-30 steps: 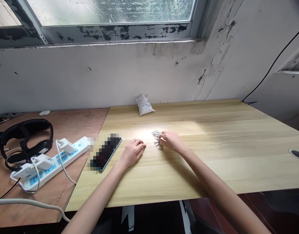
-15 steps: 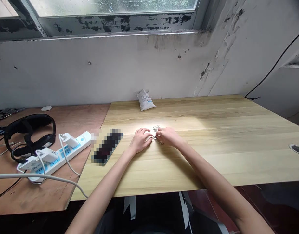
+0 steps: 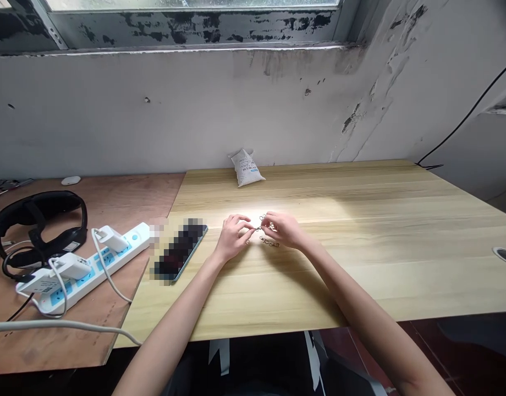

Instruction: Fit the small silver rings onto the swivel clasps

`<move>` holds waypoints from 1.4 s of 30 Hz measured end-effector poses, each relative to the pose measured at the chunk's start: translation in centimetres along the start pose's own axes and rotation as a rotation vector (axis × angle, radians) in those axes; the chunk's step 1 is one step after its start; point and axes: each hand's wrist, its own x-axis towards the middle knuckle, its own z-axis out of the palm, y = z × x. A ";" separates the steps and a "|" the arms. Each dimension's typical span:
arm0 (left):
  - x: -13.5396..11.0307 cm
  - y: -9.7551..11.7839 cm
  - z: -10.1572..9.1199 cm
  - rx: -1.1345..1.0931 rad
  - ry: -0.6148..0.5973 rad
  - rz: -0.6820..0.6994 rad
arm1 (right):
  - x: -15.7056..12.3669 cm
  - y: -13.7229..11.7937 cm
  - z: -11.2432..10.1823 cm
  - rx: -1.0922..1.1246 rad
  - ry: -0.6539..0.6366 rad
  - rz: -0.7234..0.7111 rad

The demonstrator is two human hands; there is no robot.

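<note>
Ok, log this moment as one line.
left hand: holding small metal piece; right hand: holding same piece; metal rings: on wood-grain table by right hand; smartphone: beside left hand

The left hand (image 3: 232, 237) and right hand (image 3: 285, 229) nearly meet, fingers (image 3: 242, 218) pinching, with both bare arms (image 3: 182, 319) stretched forward.

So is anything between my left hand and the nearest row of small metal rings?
Nothing visible stands between your left hand and the nearest row of small metal rings. The phone lies on the hand's other side.
</note>
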 end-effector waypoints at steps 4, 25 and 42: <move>0.1 0.2 -0.2 -0.172 0.033 -0.088 | 0.2 -0.4 0.5 0.316 0.009 0.078; 0.2 0.5 0.0 -0.084 0.001 -0.100 | -1.3 -0.1 3.0 0.203 0.048 0.001; 0.5 -0.1 -0.4 -0.233 -0.015 -0.212 | -1.3 -0.4 2.7 0.149 0.079 -0.012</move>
